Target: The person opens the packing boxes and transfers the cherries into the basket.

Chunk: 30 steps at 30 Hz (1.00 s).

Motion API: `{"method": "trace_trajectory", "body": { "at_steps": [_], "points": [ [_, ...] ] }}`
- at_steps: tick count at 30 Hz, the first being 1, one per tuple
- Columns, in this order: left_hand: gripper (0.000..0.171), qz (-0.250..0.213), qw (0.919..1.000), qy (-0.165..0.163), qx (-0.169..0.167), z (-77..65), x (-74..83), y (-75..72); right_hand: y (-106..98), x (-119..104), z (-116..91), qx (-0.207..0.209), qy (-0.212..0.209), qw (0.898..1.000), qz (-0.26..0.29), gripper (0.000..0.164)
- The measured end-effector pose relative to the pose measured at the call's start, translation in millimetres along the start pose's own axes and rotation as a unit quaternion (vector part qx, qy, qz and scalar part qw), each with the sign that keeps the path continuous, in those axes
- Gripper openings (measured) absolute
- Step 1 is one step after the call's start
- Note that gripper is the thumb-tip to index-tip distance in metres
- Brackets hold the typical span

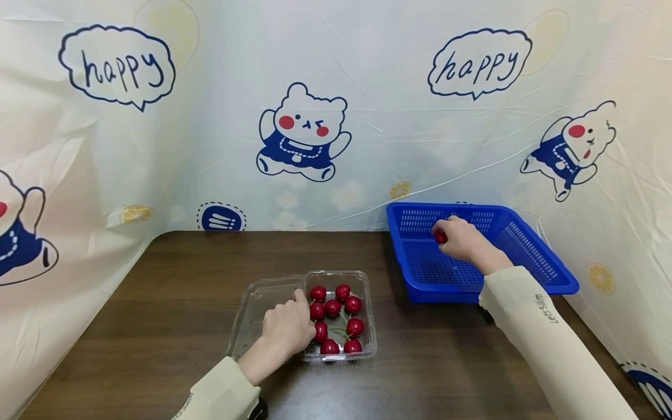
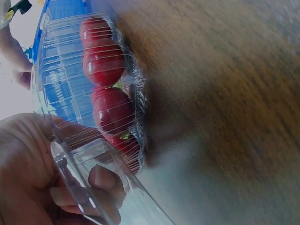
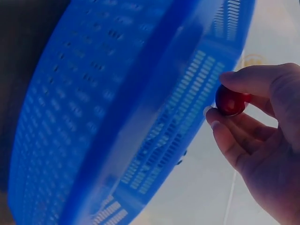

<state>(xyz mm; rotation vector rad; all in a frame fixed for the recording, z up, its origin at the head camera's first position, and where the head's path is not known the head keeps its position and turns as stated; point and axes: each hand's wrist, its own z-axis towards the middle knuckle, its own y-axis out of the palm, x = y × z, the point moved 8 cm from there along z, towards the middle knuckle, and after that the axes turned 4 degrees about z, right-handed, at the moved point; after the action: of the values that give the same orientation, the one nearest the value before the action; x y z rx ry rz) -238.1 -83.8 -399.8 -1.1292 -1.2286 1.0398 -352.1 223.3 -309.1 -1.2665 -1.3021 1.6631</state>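
"Red and glossy, a single cherry (image 1: 440, 236) is held over the left part of a blue basket (image 1: 446, 294) at the far right of a brown table (image 1: 173, 291). Whose grip?"

"The right hand's (image 1: 464, 242): thumb and fingertips drawn together in a pinch, plain from the right wrist. The fruit sits at the very tips, left of the palm."

"Any long axis to reckon with?"

"None that shows; the cherry is round, and no stem can be made out. The next move, I judge, turns on that fruit lying within the basket's outline. How high it hangs above the perforated floor, the pictures do not settle."

"And the left hand (image 1: 289, 326)?"

"Well apart, toward the near middle of the table. Its fingers curl about the left edge of a clear plastic box (image 1: 371, 332), where the lid (image 1: 257, 303) lies folded out to the left. They appear to grip plastic, not fruit."

"The other cherries (image 1: 354, 326)?"

"In the box, just right of the left fingers. For the basket, the right hand is much the nearer of the two. On the far side, a curtain (image 1: 378, 87) printed with bears and the word 'happy'."
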Motion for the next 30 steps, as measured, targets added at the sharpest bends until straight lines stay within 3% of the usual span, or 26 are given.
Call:
{"method": "trace_trajectory", "body": {
  "at_steps": [9, 20, 30],
  "points": [
    [0.032, 0.001, 1.0000, 0.000, 0.003, -0.8, 0.4, -1.2, 12.6, 20.5, -3.9, -0.017, 0.018, 1.000, -0.009, 0.037],
    [0.031, -0.001, 1.0000, -0.004, 0.002, 0.4, 0.0, 0.8, 34.9, 45.1, -9.0, -0.081, 0.050, 0.995, -0.013, 0.036],
    [0.031, -0.006, 1.0000, -0.007, -0.001, 1.1, -0.8, 2.4, 51.4, 51.3, -9.7, -0.111, 0.046, 0.993, -0.023, 0.033]
  ]
}}
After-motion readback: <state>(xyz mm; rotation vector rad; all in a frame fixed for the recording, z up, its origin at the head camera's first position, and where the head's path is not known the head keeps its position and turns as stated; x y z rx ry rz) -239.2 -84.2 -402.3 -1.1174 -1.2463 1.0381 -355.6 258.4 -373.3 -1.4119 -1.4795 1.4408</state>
